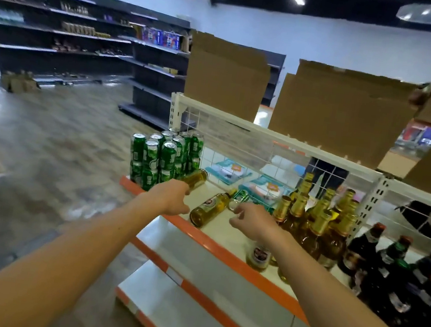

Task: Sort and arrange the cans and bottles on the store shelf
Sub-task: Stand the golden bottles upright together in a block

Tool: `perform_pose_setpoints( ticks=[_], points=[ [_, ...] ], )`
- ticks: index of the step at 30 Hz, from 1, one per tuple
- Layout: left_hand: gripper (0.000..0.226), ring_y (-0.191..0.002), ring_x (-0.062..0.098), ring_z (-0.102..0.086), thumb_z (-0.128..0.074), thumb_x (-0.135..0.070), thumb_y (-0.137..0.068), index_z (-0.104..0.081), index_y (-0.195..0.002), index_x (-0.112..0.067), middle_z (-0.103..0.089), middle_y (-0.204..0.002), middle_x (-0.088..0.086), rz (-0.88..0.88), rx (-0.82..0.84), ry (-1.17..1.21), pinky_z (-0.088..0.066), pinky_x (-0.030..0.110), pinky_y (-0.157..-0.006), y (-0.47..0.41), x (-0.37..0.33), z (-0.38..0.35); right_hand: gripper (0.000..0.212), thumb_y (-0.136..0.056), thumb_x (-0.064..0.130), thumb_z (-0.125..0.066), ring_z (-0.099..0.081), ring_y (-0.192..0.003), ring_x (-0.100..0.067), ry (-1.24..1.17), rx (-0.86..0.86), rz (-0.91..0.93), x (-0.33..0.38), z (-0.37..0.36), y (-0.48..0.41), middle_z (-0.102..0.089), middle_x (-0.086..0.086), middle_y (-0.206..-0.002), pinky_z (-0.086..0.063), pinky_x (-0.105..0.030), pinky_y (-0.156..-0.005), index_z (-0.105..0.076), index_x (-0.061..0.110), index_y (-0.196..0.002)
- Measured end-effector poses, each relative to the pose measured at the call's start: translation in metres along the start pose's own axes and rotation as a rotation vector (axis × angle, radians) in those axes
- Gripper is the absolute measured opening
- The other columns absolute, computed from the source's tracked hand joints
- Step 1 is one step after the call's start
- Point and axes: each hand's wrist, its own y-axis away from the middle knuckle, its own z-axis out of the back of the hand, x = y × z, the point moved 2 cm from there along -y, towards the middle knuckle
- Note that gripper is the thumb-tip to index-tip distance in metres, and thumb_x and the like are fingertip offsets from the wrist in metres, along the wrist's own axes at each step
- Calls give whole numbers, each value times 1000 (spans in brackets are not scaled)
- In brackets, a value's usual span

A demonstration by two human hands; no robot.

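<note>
Head view finds the left hand [173, 196] grasping an amber bottle [197, 178] tipped beside the stacked green cans [165, 156] on the shelf [222, 232] — the right hand [250, 219] curls at a toppled can [241, 197], its hold unclear.

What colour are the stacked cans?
The cans are green with silver tops; the head view shows it.

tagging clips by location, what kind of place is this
Most likely a supermarket or drinks shop: a tiered display shelf with orange edging holds stacked green cans and gold-capped bottles, and long dark shelving racks with goods stand across the floor behind.
</note>
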Motion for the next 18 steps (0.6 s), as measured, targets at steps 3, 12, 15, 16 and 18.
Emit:
perform_pose_setpoints(
  ticks=[3, 12, 15, 16, 18],
  points=[
    [57, -111, 22, -59, -67, -37, -86, -53, -136, -15, -59, -129, 5, 14, 24, -2, -53, 36, -90, -29, 19, -7, 43, -94, 40, -59, -58, -114, -21, 0, 28, -7, -2, -10, -36, -59, -3, -131, -49, -37, -93, -57, 18, -131],
    [56, -111, 23, -58, -67, -44, -87, -54, -133, -15, -59, -127, 4, -4, 106, -34, -52, 37, -89, -160, 32, -26, 38, -93, 37, -60, -61, -105, -26, -24, 92, -88, -34, -28, -176, -64, -6, -120, -51, -38, -90, -64, 12, -121],
    [58, -119, 25, -55, -67, -41, -89, -50, -138, -14, -56, -134, 6, 1, 128, 2, -48, 35, -91, -207, 28, -33, 30, -89, 38, -61, -63, -91, -24, -58, 120, -160, -56, -31, -223, -67, -6, -105, -53, -34, -78, -67, 12, -104],
    [59, -121, 25, -54, -66, -39, -90, -49, -139, -13, -54, -137, 7, -10, 127, 19, -46, 34, -93, -222, 25, -37, 29, -89, 38, -62, -62, -89, -23, -60, 126, -190, -64, -32, -238, -66, -7, -102, -50, -31, -71, -66, 12, -100],
    [59, -125, 26, -51, -65, -38, -91, -48, -141, -14, -51, -141, 8, -37, 147, 42, -45, 35, -99, -245, 19, -45, 28, -91, 36, -61, -58, -87, -22, -61, 117, -239, -78, -32, -262, -63, -8, -102, -41, -29, -65, -63, 11, -102]
  ],
)
